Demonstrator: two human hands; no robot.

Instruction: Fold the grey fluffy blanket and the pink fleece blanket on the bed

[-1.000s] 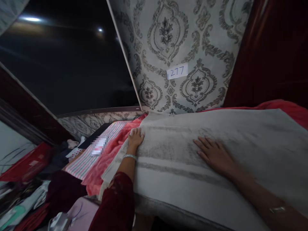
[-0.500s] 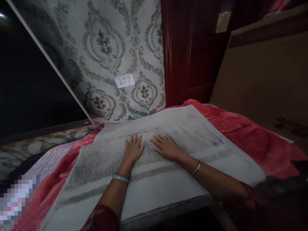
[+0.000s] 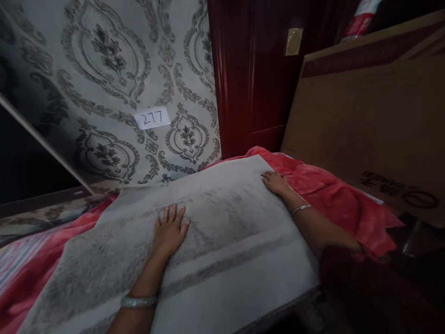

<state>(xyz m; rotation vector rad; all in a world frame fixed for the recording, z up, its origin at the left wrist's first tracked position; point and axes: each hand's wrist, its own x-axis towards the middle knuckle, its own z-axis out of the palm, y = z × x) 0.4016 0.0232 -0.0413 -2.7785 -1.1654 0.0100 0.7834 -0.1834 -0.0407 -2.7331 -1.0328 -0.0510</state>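
1. Layered cloth hides the support itself; whether it is a bed or a tabletop cannot be told.
2. A red blanket [image 3: 323, 183] covers it, rumpled on the right and showing again along the left.
3. A grey-and-white banded cloth [image 3: 222, 218] lies spread over the blanket.
4. Striped fabric [image 3: 14, 262] shows at the far left, beside the red.
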